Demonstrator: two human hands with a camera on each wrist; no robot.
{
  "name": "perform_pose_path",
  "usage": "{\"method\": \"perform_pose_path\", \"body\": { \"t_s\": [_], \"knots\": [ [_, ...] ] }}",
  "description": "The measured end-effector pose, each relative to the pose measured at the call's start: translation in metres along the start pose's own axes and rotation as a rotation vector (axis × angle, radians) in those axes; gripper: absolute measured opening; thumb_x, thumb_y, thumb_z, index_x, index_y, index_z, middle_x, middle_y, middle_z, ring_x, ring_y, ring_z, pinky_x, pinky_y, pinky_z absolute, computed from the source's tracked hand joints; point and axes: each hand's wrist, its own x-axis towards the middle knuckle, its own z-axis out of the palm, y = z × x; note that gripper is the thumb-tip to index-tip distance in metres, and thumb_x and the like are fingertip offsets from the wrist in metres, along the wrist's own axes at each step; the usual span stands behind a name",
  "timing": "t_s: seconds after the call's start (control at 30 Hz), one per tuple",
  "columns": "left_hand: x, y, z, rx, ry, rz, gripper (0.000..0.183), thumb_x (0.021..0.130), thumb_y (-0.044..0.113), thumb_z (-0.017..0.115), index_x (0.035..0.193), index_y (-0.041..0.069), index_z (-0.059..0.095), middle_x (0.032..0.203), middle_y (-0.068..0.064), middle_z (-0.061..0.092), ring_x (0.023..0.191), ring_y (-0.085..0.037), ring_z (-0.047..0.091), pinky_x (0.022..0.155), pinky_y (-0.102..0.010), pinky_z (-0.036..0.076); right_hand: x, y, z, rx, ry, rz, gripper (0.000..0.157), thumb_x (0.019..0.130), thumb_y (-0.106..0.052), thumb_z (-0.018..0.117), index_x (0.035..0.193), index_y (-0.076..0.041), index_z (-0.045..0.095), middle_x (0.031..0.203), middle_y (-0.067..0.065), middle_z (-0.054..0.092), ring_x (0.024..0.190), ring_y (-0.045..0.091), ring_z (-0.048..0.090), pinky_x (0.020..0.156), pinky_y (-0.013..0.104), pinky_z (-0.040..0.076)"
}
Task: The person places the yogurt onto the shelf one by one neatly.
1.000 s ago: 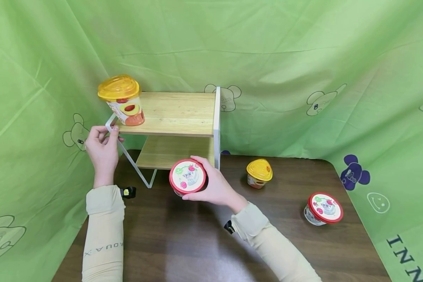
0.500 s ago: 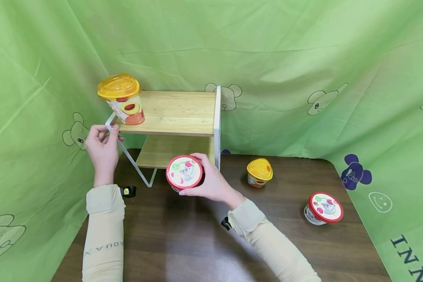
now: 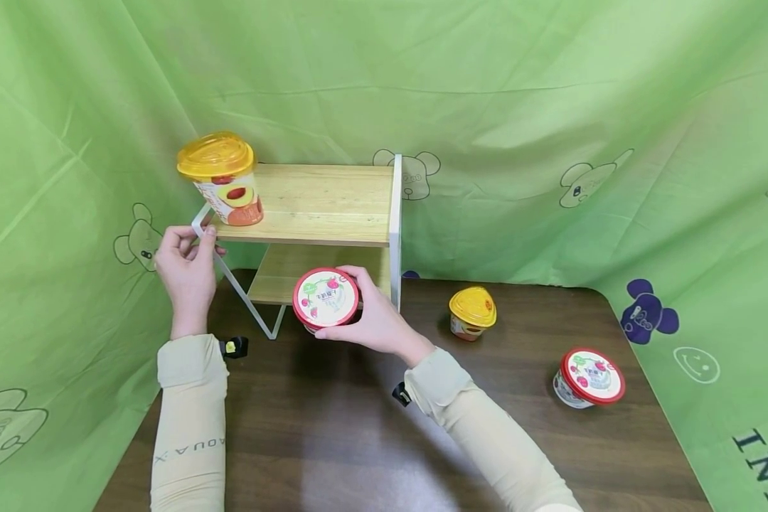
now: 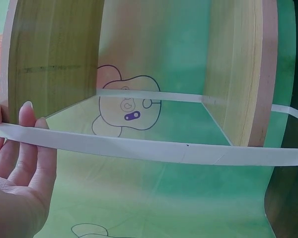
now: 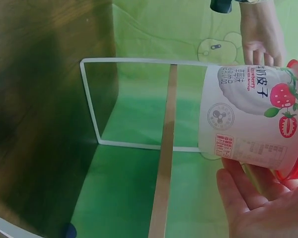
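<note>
My left hand [image 3: 188,267] grips the white metal frame [image 3: 233,288] of a two-tier wooden shelf [image 3: 323,206] at its front left corner. In the left wrist view, fingers [image 4: 27,163] lie behind the frame bar. My right hand [image 3: 384,316] holds a strawberry yogurt tub [image 3: 326,297] by its side, thumb and fingers around the red-rimmed lid. The tub is in front of the lower tier [image 3: 275,274], partly covering it from the head view. Its printed white wall [image 5: 253,116] shows in the right wrist view. On the top tier stands a peach cup [image 3: 220,181] with a yellow lid.
A smaller yellow-lidded cup [image 3: 471,313] stands on the dark wooden table [image 3: 358,441] right of the shelf. Another red-lidded tub [image 3: 589,378] is farther right, near the table edge. Green cloth [image 3: 518,107] hangs behind and at both sides.
My right hand has carried the strawberry yogurt tub up and to the left, closer to the shelf. My left hand keeps its place on the frame.
</note>
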Motion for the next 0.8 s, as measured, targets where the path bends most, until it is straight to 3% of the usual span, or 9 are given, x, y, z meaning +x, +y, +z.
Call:
{"method": "perform_pose_path", "body": {
  "t_s": [0.27, 0.63, 0.8],
  "knots": [
    [0.000, -0.001, 0.000, 0.007, -0.001, 0.007, 0.009, 0.094, 0.002, 0.072, 0.094, 0.000, 0.064, 0.117, -0.018, 0.072, 0.057, -0.020, 0.064, 0.059, -0.022, 0.060, 0.006, -0.003, 0.003, -0.042, 0.015, -0.008, 0.102, 0.068, -0.044, 0.096, 0.148, -0.023, 0.037, 0.128, -0.008, 0.059, 0.114, 0.009, 0.056, 0.098, 0.034, 0.053],
    [-0.001, 0.000, 0.000, 0.030, 0.000, -0.007, 0.014, 0.094, 0.002, 0.072, 0.099, -0.006, 0.062, 0.116, -0.017, 0.072, 0.058, -0.019, 0.064, 0.060, -0.022, 0.059, 0.016, -0.009, 0.004, -0.009, 0.010, -0.002, 0.100, 0.069, -0.043, 0.095, 0.148, -0.022, 0.037, 0.128, -0.008, 0.059, 0.115, 0.009, 0.055, 0.097, 0.034, 0.053],
    [-0.001, 0.001, 0.001, 0.012, 0.002, -0.003, 0.010, 0.094, 0.001, 0.072, 0.096, -0.002, 0.063, 0.117, -0.018, 0.072, 0.058, -0.019, 0.063, 0.059, -0.020, 0.059, 0.022, -0.015, 0.004, -0.010, -0.003, 0.011, 0.099, 0.070, -0.044, 0.095, 0.148, -0.023, 0.037, 0.130, -0.009, 0.057, 0.116, 0.009, 0.054, 0.097, 0.034, 0.053]
  ]
}}
